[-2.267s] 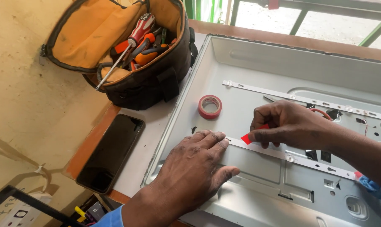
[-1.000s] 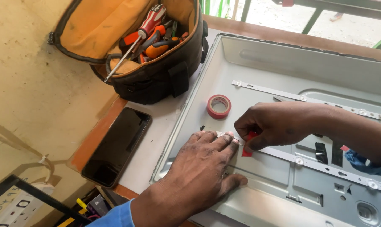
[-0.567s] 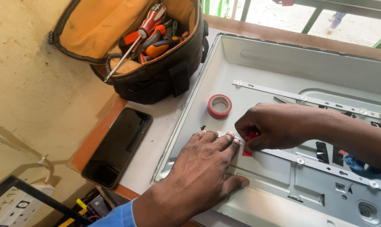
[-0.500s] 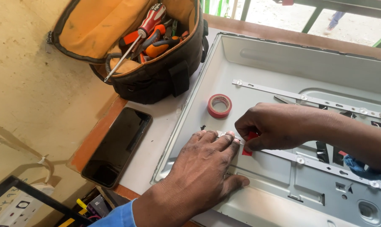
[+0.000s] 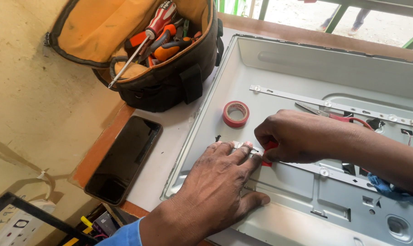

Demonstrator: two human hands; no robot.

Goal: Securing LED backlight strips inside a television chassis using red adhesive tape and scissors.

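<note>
Left hand [image 5: 215, 182] flat, open on metal strip [image 5: 307, 166]; right hand [image 5: 297, 136] pinching red tape piece [image 5: 269, 146].

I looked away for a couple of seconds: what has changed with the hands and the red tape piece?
The right hand drew the small red tape piece in against the left hand's fingertips, closing the gap. The left hand stayed flat on the grey metal panel. The red tape roll, black phone and tool bag stayed put.
</note>
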